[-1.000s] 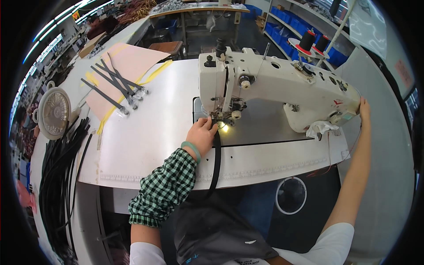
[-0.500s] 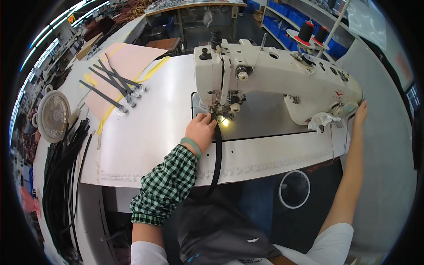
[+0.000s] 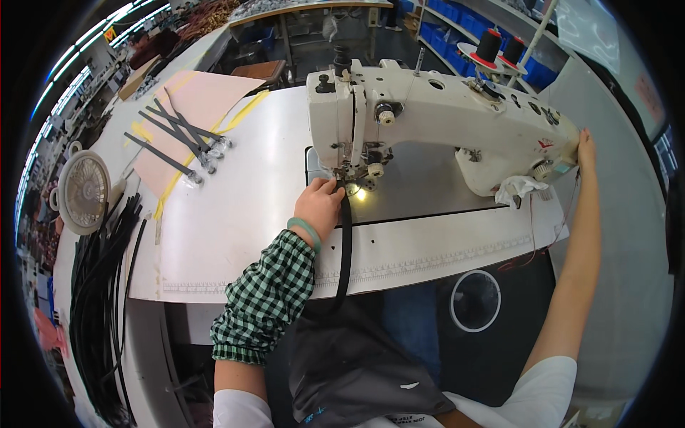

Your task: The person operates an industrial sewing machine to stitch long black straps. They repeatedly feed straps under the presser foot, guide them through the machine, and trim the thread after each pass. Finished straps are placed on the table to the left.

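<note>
While my left hand (image 3: 319,207) pinches the black strap (image 3: 346,246) at the needle of the sewing machine (image 3: 428,107), my right hand (image 3: 586,148) touches its far end, grip unclear; a red mark (image 3: 544,143) and worktop (image 3: 228,242) ruler markings (image 3: 428,263) show.

We see on the sewing machine (image 3: 421,107) a smooth, cream-painted shell with a soft gloss; the bed plate (image 3: 421,178) below it is grey metal with a satin sheen. We note the tabletop (image 3: 228,214) — white, smooth, faintly reflective — and the black strap (image 3: 346,250), matt, its material uncertain. The checked sleeve cover (image 3: 265,296) is gathered cloth; the green bangle (image 3: 305,230) is smooth. We read the pink sheet (image 3: 196,103) as matt, paper-like, and the round basket (image 3: 84,191) as pale, openwork plastic.
</note>
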Motion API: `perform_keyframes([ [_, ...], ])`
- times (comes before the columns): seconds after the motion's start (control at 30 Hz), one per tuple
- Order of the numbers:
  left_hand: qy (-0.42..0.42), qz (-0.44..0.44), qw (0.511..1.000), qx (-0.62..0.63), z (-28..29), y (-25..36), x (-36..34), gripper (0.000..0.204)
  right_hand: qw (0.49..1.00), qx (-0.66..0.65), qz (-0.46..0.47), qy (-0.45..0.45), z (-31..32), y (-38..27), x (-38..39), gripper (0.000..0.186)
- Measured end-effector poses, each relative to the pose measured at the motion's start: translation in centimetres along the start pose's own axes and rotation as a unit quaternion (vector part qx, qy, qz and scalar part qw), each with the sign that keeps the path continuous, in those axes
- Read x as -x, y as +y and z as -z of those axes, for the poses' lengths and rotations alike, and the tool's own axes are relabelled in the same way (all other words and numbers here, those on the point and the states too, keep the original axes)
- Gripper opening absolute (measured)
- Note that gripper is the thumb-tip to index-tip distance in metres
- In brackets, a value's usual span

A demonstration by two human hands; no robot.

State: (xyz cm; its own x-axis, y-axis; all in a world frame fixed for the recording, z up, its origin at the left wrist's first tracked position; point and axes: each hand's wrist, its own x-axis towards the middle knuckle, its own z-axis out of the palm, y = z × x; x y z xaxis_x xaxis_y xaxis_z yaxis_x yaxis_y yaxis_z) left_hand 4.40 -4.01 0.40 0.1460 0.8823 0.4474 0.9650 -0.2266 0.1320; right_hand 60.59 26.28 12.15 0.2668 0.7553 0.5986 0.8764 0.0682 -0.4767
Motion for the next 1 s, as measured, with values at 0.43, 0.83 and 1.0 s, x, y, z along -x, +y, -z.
perform_keyframes([
  [0.43,-0.015,-0.005,1.0,-0.017,0.1,0.0,-0.1,0.029,0.987,0.113,-0.083,-0.084,-0.9,3.3,-2.2,0.061],
  [0.83,0.026,-0.004,1.0,-0.007,-0.6,-0.4,0.3,0.024,0.994,0.045,-0.032,-0.098,1.3,-0.1,0.1,0.057],
  [1.0,0.006,-0.015,1.0,-0.019,-0.9,0.8,-0.5,0.025,0.984,-0.15,-0.07,0.066,-0.5,6.7,4.8,0.058],
])
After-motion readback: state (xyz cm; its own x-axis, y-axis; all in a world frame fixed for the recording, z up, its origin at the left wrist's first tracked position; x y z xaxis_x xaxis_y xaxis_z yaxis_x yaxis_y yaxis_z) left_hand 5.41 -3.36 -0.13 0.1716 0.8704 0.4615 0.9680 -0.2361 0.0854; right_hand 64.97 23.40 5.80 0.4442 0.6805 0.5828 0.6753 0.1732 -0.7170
